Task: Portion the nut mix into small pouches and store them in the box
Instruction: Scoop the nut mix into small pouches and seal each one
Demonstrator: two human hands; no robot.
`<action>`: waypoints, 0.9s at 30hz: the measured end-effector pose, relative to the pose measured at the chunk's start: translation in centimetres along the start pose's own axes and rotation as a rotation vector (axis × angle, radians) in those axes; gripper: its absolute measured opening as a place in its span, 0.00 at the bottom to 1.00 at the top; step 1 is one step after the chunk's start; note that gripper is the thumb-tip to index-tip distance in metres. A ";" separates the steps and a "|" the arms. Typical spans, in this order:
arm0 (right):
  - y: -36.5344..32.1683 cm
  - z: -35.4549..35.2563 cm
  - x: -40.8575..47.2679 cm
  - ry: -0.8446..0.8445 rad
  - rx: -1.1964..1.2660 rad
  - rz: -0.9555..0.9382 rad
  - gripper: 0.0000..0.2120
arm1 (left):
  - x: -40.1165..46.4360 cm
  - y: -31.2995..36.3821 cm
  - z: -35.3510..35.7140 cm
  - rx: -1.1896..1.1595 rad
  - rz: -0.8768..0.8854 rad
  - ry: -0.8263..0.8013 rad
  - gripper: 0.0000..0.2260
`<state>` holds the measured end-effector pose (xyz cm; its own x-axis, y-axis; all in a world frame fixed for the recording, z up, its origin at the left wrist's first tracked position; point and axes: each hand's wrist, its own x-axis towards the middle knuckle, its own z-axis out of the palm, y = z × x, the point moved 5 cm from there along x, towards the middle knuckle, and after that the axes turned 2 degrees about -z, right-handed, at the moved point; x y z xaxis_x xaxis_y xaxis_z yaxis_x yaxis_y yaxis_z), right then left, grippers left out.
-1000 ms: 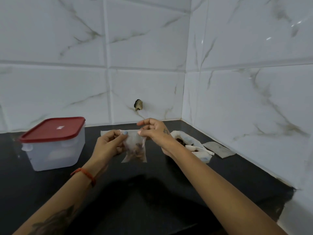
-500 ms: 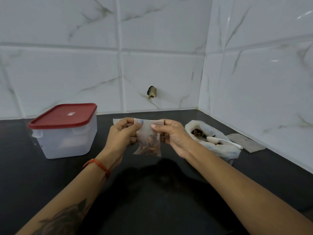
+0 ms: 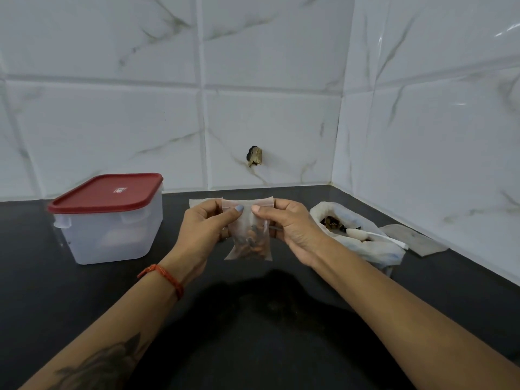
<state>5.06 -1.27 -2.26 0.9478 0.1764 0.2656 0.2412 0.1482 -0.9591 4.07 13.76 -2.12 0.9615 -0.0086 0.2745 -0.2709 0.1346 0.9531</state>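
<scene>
Our fingers [image 3: 237, 210] of both hands pinch the top strip of the small clear nut-filled pouch [image 3: 249, 240], which hangs upright above the dark tabletop [image 3: 253, 319], with the red-lidded plastic box [image 3: 108, 220] nearer our left hand [image 3: 201, 235].

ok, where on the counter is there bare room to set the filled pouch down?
Bare black counter lies in front of the hands, between the forearms, and between the red-lidded box and the left hand. Crowded on the right: open nut mix bag with a white spoon, flat empty pouch by the wall.
</scene>
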 end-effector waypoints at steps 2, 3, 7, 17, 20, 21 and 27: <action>0.0 0.0 0.0 0.009 -0.025 -0.012 0.04 | 0.0 0.0 0.0 0.009 -0.002 0.014 0.03; 0.0 0.1 -0.1 0.015 -0.039 -0.019 0.04 | -0.1 0.1 0.0 0.017 0.000 0.021 0.02; 0.1 0.2 -0.2 0.034 -0.097 -0.036 0.04 | -0.3 0.1 0.1 0.041 0.011 0.026 0.03; -0.2 0.6 -0.5 0.028 -0.165 -0.067 0.05 | -0.6 0.1 0.5 0.046 -0.011 -0.024 0.02; -0.3 0.7 -0.5 0.016 -0.144 -0.071 0.04 | -0.5 0.1 0.3 0.083 -0.003 0.016 0.04; -0.2 0.7 -0.5 0.013 -0.139 -0.068 0.04 | -0.4 0.1 0.1 0.085 -0.005 0.029 0.05; 0.0 0.5 -0.1 0.026 -0.119 -0.055 0.03 | -0.6 0.4 0.1 0.074 -0.004 0.043 0.03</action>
<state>4.90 -0.84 -2.25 0.9371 0.1460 0.3172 0.3148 0.0398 -0.9483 3.41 13.76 -1.88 0.9634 0.0338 0.2660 -0.2677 0.0609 0.9616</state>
